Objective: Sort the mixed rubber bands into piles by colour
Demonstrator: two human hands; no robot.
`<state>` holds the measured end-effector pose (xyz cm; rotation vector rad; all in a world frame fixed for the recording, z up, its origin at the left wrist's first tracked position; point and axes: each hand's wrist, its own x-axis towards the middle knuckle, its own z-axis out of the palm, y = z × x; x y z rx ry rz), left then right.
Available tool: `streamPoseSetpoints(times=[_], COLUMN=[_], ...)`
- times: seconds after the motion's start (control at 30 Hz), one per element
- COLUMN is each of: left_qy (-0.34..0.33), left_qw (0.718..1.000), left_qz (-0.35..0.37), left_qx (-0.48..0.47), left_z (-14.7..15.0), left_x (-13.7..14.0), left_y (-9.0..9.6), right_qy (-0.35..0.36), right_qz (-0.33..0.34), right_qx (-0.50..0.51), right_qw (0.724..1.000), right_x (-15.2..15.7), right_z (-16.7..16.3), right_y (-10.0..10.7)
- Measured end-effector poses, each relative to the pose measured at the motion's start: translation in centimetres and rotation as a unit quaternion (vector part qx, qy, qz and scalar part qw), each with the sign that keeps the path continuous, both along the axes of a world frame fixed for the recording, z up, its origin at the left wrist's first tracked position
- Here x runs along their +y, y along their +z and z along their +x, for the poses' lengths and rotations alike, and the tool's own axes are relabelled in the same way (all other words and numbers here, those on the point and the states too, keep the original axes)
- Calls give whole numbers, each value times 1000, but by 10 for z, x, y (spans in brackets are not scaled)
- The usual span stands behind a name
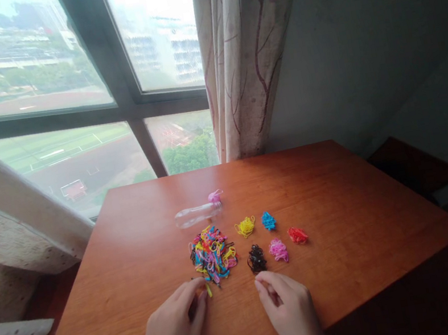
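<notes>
A mixed pile of small colourful rubber bands (212, 253) lies mid-table. My left hand (174, 326) is at its near edge, thumb and forefinger curled close together. A loose yellow band (209, 290) lies right by those fingertips; anything between them is too small to make out. My right hand (289, 303) is in a pinch just in front of a black band pile (256, 259); whatever it holds is hidden. Single-colour piles stand around: pink bands (278, 250), red bands (297, 235), blue bands (268, 221) and yellow bands (245, 226).
Behind the mixed pile, a clear plastic container (198, 215) lies on its side, with pink material (215, 195) at its right end. The brown wooden table (354, 266) reaches back to a window (131, 111), with a patterned curtain (247, 53) on the right.
</notes>
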<state>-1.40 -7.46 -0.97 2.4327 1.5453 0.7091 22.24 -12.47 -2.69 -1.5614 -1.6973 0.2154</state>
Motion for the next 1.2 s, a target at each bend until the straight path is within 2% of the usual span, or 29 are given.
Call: streamPoseSetpoints(times=[0.4, 0.53, 0.67, 0.73, 0.8, 0.93, 1.07, 1.2], left_qy=[-41, -58, -86, -103, -120, -139, -151, -152], left_qw=[997, 997, 989, 985, 980, 970, 965, 966], left_qz=[-59, -53, -66, -73, -81, -100, -111, -107], left_qx=[-27, -11, 101, 122, 138, 170, 185, 181], left_z=[4, 23, 57, 72, 83, 96, 104, 107], left_x=[7, 26, 63, 83, 101, 125, 134, 133], left_y=[10, 32, 61, 68, 68, 58, 50, 52], right_qy=[37, 54, 63, 67, 70, 73, 73, 72], right_qz=[-6, -5, 8, 10, 9, 1, -6, -7], right_qx=[0, -3, 8, 14, 19, 26, 27, 21], right_qw=[999, 999, 998, 998, 997, 997, 997, 997], right_x=[-1, 0, 0, 0, 0, -1, -1, -1], right_z=[-2, -2, -2, -2, -1, -1, -1, -1], right_y=[6, 6, 3, 2, 1, 3, 5, 5])
